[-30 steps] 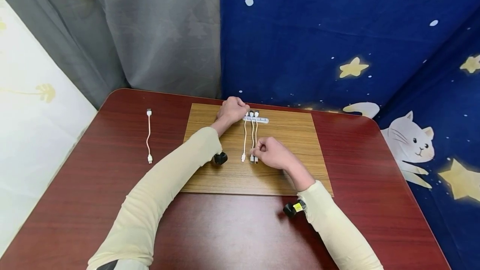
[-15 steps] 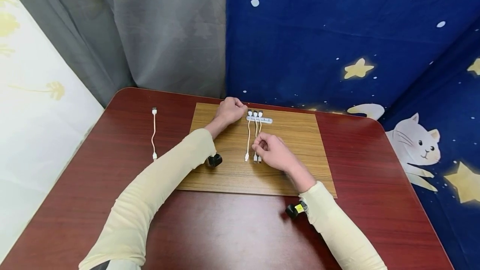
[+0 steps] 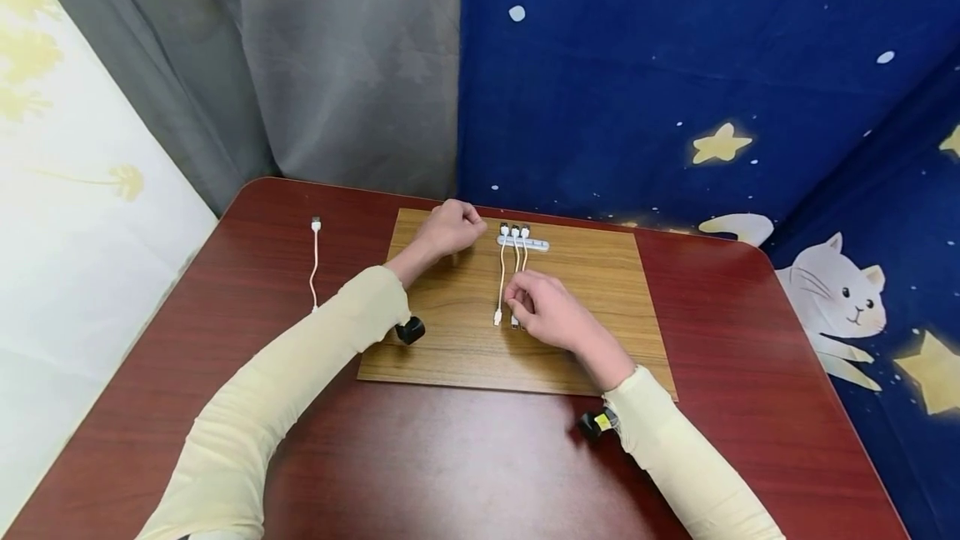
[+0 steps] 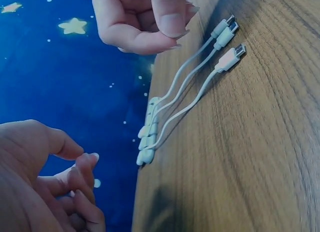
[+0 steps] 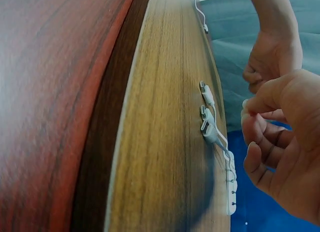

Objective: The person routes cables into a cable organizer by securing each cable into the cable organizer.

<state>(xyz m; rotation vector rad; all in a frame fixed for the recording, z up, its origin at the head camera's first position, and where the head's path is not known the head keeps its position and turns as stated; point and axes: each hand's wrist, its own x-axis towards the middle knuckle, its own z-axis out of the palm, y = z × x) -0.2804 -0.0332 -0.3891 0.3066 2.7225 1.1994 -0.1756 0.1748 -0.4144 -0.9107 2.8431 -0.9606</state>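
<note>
Three short white cables [image 3: 502,277] [image 4: 187,108] lie side by side on a wood-grain board [image 3: 450,357]. Near their upper plugs, they sit in a pale cable clip [image 3: 543,246] [image 5: 231,199] at the board's far edge. My left hand [image 3: 450,227] [image 4: 47,177] is left of the clip, apart from it, fingers loosely curled around nothing. Above the lower part of the two right cables is my right hand [image 3: 551,307] [image 5: 285,142], thumb and forefinger close together, nothing visible between them. It partly hides those cables in the head view.
Another white cable [image 3: 315,261] lies on the red-brown table [image 3: 465,457] left of the board, its lower end hidden by my left sleeve. Behind the table hang a grey curtain [image 3: 352,65] and a blue one with stars [image 3: 600,90].
My left hand has drawn away from the clip towards the left, baring the leftmost cable's upper plug. My right hand has stayed over the lower cable ends, shifting only slightly. The view has turned a little left.
</note>
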